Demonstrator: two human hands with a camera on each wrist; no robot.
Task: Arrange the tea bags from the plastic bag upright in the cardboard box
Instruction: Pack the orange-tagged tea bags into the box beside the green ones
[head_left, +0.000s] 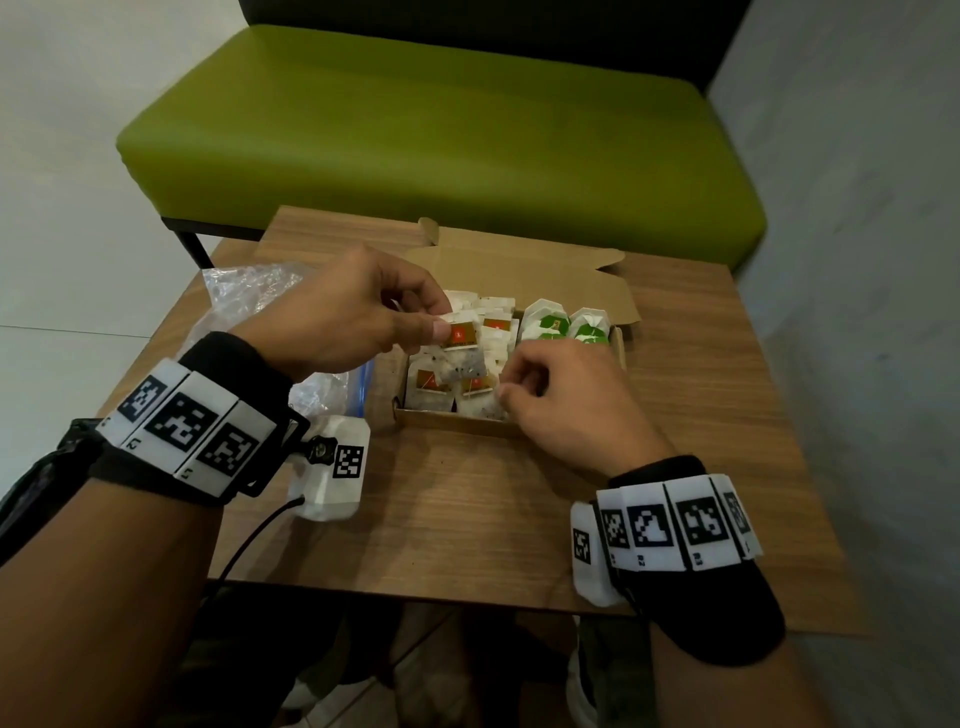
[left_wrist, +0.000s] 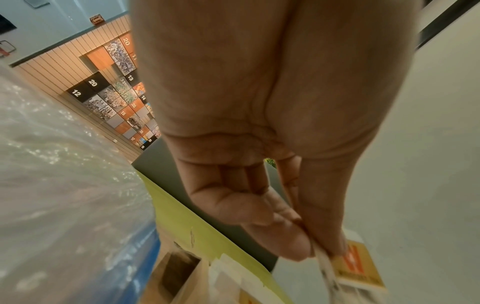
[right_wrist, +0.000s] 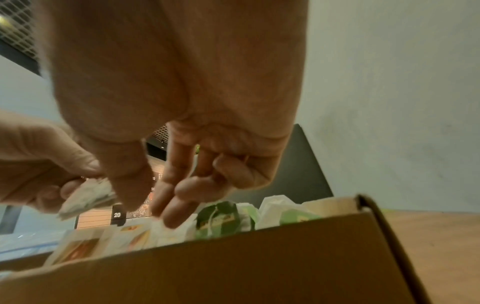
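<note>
The room has pale walls and a pale floor. A big green bench (head_left: 441, 130) stands at the far side of a small wood table (head_left: 467, 509). The table top looks flat and smooth, so light things could slide on it. The left wrist view also shows a far wall with numbered picture panels (left_wrist: 114, 96).

On the table sits the open box (head_left: 452, 418), with its lid flap (head_left: 519, 265) folded back. It is cardboard, so it looks stiff enough to hold the bags up. Just left of it lies the crinkly clear bag (head_left: 249, 296) with a blue strip. It looks soft and floppy, and no tea bags show in it.

The box looks nearly full. Green-tagged tea bags (head_left: 566, 325) stand on the right side. Red-tagged tea bags (head_left: 441, 384) fill the left side, and some near the front lean or lie flat.

The left hand (head_left: 353, 317) hangs over the left side of the box. Its thumb and fingers pinch one tea bag (left_wrist: 355, 273) by the top, near its red and yellow tag.

The right hand (head_left: 561, 400) is over the front middle of the box. Its fingers (right_wrist: 171, 207) are loosely bent and touch the tops of the bags. It grips nothing that shows.

A tea bag is likely very light, soft and thin. It could tear or crumple if squeezed hard. The top edge by the tag looks like the best place to hold it, with a gentle pinch. The other hand can part the row to make a gap.
</note>
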